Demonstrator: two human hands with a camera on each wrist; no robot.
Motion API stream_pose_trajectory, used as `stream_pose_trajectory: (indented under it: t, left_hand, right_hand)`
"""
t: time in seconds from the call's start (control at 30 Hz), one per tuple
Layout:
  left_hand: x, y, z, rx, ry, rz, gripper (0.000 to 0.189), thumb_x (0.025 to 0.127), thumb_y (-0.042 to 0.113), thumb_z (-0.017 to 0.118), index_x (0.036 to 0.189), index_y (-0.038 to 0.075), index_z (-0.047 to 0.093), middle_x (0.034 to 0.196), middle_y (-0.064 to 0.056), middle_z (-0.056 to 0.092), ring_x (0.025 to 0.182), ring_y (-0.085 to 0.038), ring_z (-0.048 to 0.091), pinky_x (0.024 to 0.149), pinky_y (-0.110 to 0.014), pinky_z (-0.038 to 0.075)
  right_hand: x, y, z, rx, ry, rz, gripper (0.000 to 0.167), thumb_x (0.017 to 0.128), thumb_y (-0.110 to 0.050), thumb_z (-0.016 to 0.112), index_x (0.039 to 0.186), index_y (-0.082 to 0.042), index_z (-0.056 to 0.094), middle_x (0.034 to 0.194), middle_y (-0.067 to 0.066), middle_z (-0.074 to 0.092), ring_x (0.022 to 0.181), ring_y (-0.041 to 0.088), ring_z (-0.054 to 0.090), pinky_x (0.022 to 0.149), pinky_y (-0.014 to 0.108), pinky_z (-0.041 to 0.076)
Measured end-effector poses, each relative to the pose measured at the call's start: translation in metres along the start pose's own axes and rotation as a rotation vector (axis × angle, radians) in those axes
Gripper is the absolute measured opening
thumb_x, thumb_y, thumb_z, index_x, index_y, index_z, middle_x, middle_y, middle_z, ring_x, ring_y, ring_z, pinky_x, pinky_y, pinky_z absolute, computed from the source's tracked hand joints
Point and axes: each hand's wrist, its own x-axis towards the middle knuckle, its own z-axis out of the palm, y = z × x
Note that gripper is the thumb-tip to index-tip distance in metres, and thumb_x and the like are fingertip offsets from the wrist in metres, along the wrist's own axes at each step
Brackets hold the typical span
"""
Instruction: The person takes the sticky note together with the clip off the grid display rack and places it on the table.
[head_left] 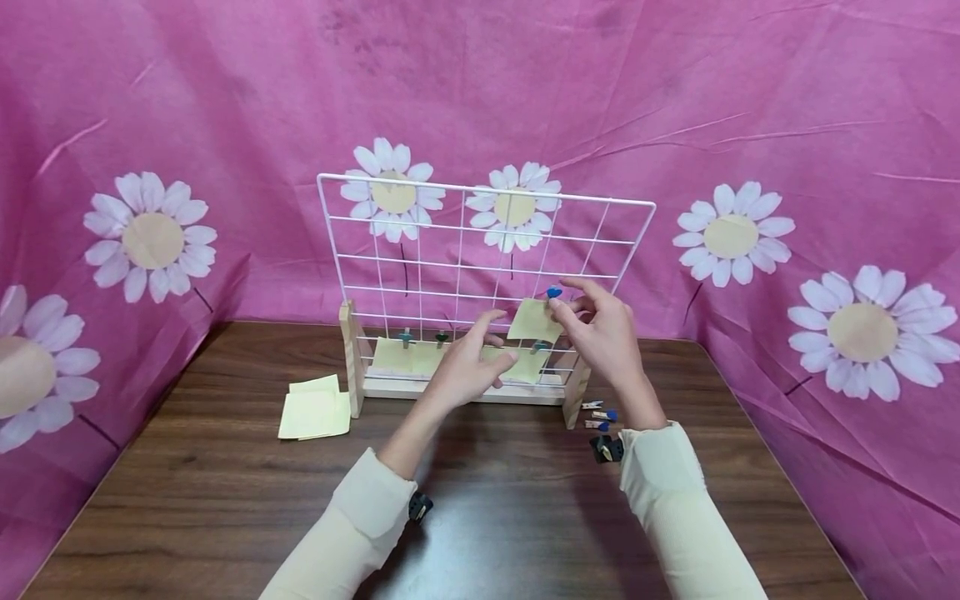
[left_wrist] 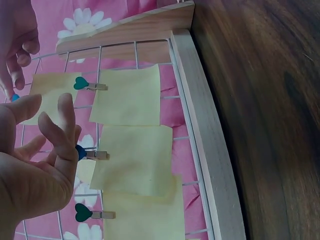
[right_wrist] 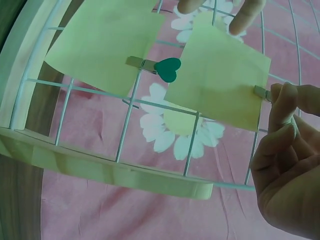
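My right hand (head_left: 606, 337) pinches a small wooden clothespin with a blue heart (head_left: 554, 292) at the upper corner of a yellow sticky note (head_left: 534, 320). In the right wrist view, the clothespin's tip (right_wrist: 261, 92) overlaps that note's edge. My left hand (head_left: 471, 365), fingers loosely bent and holding nothing, hovers before the white wire grid (head_left: 461, 267). Below the upper note, a row of yellow notes (left_wrist: 132, 162) hangs on the grid's lower part. Clothespins with heart tops, such as a green one (left_wrist: 82, 212), clip this row and are partly hidden by my left hand in the head view.
Loose yellow notes (head_left: 315, 415) lie overlapping on the brown table (head_left: 510, 508), left of the grid's wooden stand (head_left: 351, 358). Several spare clothespins (head_left: 600, 415) lie by the stand's right foot. A pink cloth with daisies (head_left: 480, 92) hangs behind.
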Motion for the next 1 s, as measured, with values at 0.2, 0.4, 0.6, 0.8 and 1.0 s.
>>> stream_pose_trajectory:
  t: [0.2, 0.4, 0.6, 0.8, 1.0]
  left_hand:
    - [0.003, 0.003, 0.005, 0.011, -0.007, -0.013, 0.064, 0.097, 0.026, 0.069, 0.153, 0.023, 0.039, 0.131, -0.016, 0.062, 0.070, -0.023, 0.072, 0.068, -0.037, 0.053]
    - [0.007, 0.005, 0.009, -0.017, -0.024, -0.015, 0.064, 0.097, 0.026, 0.069, 0.153, 0.024, 0.039, 0.133, -0.019, 0.061, 0.072, -0.025, 0.072, 0.063, -0.037, 0.053]
    - [0.009, 0.009, 0.013, -0.040, -0.019, -0.012, 0.063, 0.096, 0.025, 0.070, 0.152, 0.024, 0.041, 0.129, -0.017, 0.063, 0.072, -0.027, 0.073, 0.061, -0.036, 0.053]
    - [0.013, 0.013, 0.019, 0.003, 0.002, 0.040, 0.062, 0.097, 0.026, 0.069, 0.152, 0.023, 0.041, 0.123, -0.014, 0.067, 0.064, -0.021, 0.071, 0.068, -0.037, 0.054]
    - [0.016, 0.018, 0.025, 0.147, 0.098, 0.067, 0.060, 0.095, 0.026, 0.069, 0.149, 0.021, 0.043, 0.116, -0.008, 0.070, 0.076, -0.015, 0.067, 0.074, -0.039, 0.051]
  right_hand:
    - [0.002, 0.000, 0.006, -0.005, -0.019, 0.014, 0.035, 0.098, -0.016, 0.069, 0.130, -0.002, 0.065, 0.084, 0.012, 0.074, 0.064, 0.033, 0.067, 0.049, 0.023, 0.051]
    - [0.005, -0.002, 0.010, 0.017, -0.009, 0.036, 0.032, 0.100, -0.018, 0.066, 0.128, -0.003, 0.066, 0.082, 0.010, 0.073, 0.057, 0.029, 0.063, 0.048, 0.025, 0.051]
    - [0.007, -0.001, 0.013, 0.070, 0.003, 0.058, 0.029, 0.100, -0.015, 0.065, 0.125, -0.001, 0.067, 0.079, 0.013, 0.072, 0.045, 0.019, 0.058, 0.042, 0.026, 0.049]
    - [0.009, -0.001, 0.018, 0.156, 0.012, 0.087, 0.028, 0.101, -0.015, 0.064, 0.124, 0.001, 0.066, 0.079, 0.020, 0.070, 0.043, 0.012, 0.055, 0.043, 0.025, 0.049]
    - [0.008, -0.001, 0.020, 0.204, 0.018, 0.130, 0.032, 0.102, -0.015, 0.062, 0.128, 0.004, 0.063, 0.082, 0.025, 0.070, 0.044, 0.014, 0.054, 0.044, 0.027, 0.050]
